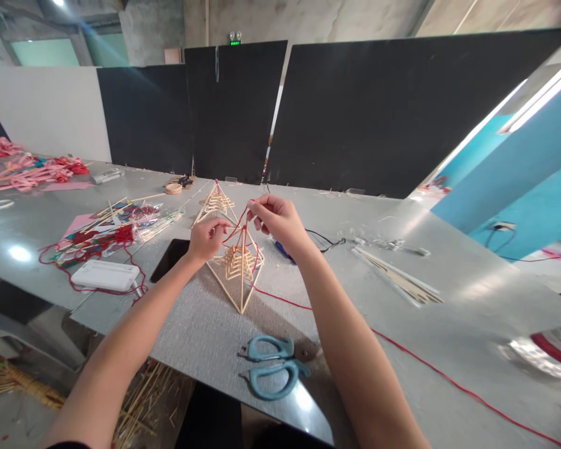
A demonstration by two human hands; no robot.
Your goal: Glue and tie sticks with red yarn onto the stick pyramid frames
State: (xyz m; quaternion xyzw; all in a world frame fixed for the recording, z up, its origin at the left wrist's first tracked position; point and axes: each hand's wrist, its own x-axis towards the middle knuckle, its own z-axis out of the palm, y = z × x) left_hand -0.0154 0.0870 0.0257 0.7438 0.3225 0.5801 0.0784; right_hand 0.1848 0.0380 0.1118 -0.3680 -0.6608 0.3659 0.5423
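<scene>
A pyramid-shaped frame of thin wooden sticks (242,293) stands on the grey table in front of me, with rows of short sticks stacked inside. Red string (280,299) is wound at its tip and trails off to the right across the table. Beside the tip, my left hand (209,238) pinches a part of the string. Slightly higher, my right hand (273,216) holds another length of it between thumb and fingertips. A second, similar stick pyramid (216,201) stands just behind.
Blue-handled scissors (272,368) lie near the front edge. To the left are a dark phone (171,259), a white box-shaped device (105,275) and a heap of sticks and red string (116,234). Loose sticks (397,274) lie on the right. Black panels (378,118) line the back.
</scene>
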